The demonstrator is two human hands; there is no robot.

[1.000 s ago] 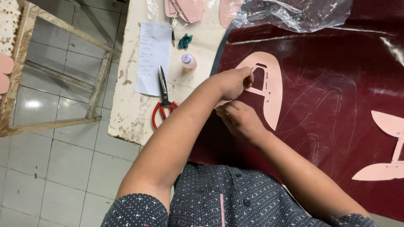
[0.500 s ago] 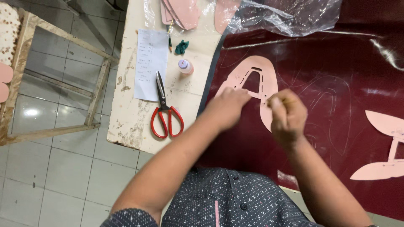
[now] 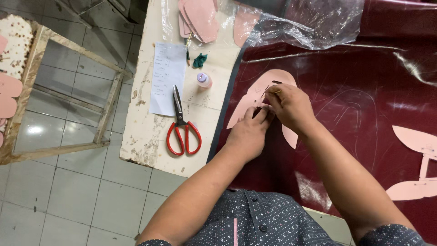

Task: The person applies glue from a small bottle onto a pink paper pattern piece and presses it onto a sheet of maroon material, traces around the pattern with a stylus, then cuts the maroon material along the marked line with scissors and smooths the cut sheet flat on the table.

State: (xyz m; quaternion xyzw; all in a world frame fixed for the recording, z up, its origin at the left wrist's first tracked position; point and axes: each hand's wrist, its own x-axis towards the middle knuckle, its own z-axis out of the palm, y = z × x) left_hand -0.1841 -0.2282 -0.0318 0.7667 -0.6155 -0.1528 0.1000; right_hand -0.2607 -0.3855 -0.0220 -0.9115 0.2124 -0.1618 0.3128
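A pink arch-shaped pattern piece (image 3: 255,93) lies flat on a dark maroon sheet of material (image 3: 355,118). My left hand (image 3: 248,134) presses its fingers down on the pattern's lower part. My right hand (image 3: 289,107) sits just above it, fingers pinched around a thin pen-like tool whose tip touches the pattern. Both hands meet over the middle of the pattern and hide part of it.
Red-handled scissors (image 3: 181,125) lie on the worn white table (image 3: 145,136) to the left, beside a paper slip (image 3: 167,77) and a small bottle (image 3: 204,80). Pink cut pieces (image 3: 200,16) and a clear plastic bag (image 3: 300,23) sit at the back. Another pink pattern (image 3: 416,164) lies right. A wooden frame (image 3: 107,105) stands over the tiled floor.
My right hand has come back from the right onto the pattern, next to my left hand. The left hand has slid slightly down the pattern.
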